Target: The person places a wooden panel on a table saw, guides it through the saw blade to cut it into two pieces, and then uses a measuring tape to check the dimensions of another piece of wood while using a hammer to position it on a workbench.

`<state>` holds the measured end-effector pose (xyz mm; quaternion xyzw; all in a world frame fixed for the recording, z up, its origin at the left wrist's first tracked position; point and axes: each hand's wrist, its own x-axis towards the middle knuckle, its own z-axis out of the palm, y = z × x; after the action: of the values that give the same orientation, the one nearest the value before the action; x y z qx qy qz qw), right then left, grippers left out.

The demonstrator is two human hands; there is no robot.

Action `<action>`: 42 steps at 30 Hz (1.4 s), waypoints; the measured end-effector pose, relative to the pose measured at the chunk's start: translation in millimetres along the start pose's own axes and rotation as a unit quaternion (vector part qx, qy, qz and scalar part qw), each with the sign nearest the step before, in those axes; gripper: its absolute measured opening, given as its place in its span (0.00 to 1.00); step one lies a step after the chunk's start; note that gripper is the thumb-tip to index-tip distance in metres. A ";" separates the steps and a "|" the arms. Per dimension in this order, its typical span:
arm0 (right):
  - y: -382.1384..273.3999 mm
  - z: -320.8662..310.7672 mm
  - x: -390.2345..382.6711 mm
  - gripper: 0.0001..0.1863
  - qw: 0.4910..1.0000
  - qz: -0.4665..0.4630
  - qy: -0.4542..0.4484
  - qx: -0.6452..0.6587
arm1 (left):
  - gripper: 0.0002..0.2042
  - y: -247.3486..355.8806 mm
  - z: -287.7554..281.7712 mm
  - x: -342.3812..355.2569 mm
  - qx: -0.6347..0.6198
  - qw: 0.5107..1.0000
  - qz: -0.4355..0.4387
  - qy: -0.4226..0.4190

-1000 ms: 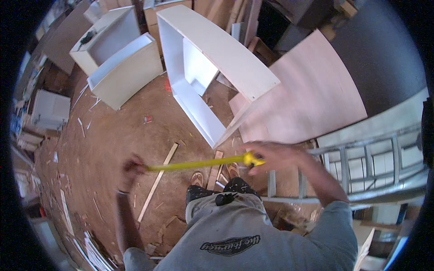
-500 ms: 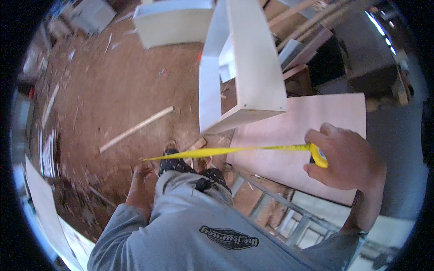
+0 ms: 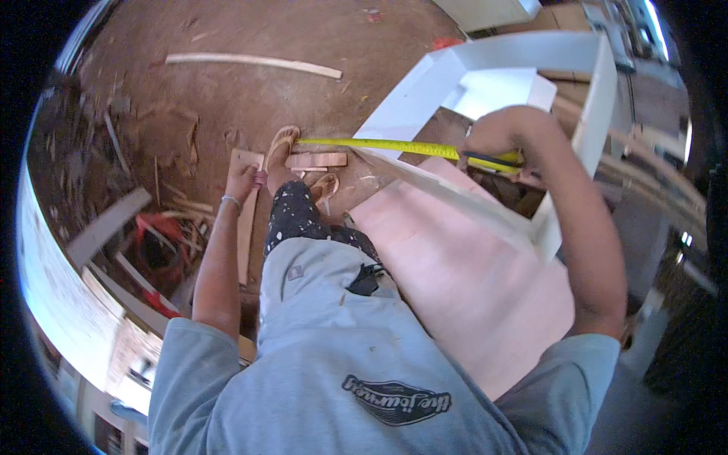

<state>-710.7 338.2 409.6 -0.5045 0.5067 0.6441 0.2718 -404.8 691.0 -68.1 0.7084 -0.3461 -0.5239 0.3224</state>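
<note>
My right hand is closed round a yellow tape measure, its case partly hidden by the fingers. From it the yellow blade runs left, its free end beside my sandalled foot. The blade passes over the near side of a white open box frame, and the right hand is above that frame's opening. Low on the left, my left hand has its fingers curled at the edge of a narrow wooden board.
A pale pink panel lies right of my legs. Short wood blocks sit by my feet, and a long strip lies on the dirt floor. Scraps and a red thing are at left, beside a large light board.
My left hand has left the tape's end and is now at the wooden board. The right hand, with the tape measure, has moved over the box frame. The view has shifted.
</note>
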 end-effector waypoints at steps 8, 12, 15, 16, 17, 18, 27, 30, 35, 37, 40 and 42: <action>10.7 -7.2 75.5 0.32 0.992 0.007 -0.056 0.114 | 0.14 -137.6 -63.0 -156.6 -0.186 0.945 -0.248 0.107; 35.4 -16.2 67.7 0.31 0.989 0.025 -0.078 0.121 | 0.11 -125.0 -54.3 -214.7 -0.225 0.882 -0.398 0.114; 64.4 -17.3 74.0 0.27 0.990 0.001 -0.098 0.101 | 0.11 -177.2 -70.3 -222.2 -0.184 0.928 -0.322 0.035; 62.3 -16.0 70.6 0.27 0.992 0.024 -0.088 0.090 | 0.11 -166.2 -51.4 -207.5 -0.231 0.913 -0.333 0.050; 56.4 -12.4 66.4 0.26 0.989 0.044 -0.073 0.124 | 0.11 -153.0 -40.0 -186.0 -0.250 0.907 -0.333 0.063; 56.0 -11.9 65.8 0.27 0.988 0.035 -0.087 0.122 | 0.12 -133.1 -27.9 -165.5 -0.263 0.907 -0.321 0.067; 62.0 -6.6 60.1 0.28 0.991 0.056 -0.066 0.102 | 0.15 87.6 -0.1 -33.5 -0.170 0.972 -0.160 0.030; 60.2 -0.7 48.0 0.28 0.995 0.034 -0.042 0.088 | 0.15 73.3 -12.5 -33.1 -0.172 0.972 -0.158 0.016; 59.1 15.5 -35.2 0.28 0.997 -0.010 0.075 0.008 | 0.13 20.7 -41.0 -48.4 -0.214 0.950 -0.228 -0.002; 70.0 32.6 -78.1 0.29 0.984 -0.016 0.152 -0.092 | 0.13 20.8 -42.6 -42.4 -0.207 0.944 -0.256 -0.022; 100.5 68.8 -129.4 0.27 0.955 0.021 0.243 -0.167 | 0.13 54.0 -22.6 -22.7 -0.183 0.965 -0.178 -0.052; 116.0 84.5 -157.4 0.26 0.945 0.056 0.275 -0.167 | 0.12 116.9 5.2 -11.5 -0.171 0.974 -0.145 -0.032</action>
<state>-788.2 402.5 597.2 -0.6709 0.4739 0.5704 -0.0025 -430.1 635.4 32.3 0.6684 -0.1546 -0.6389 0.3481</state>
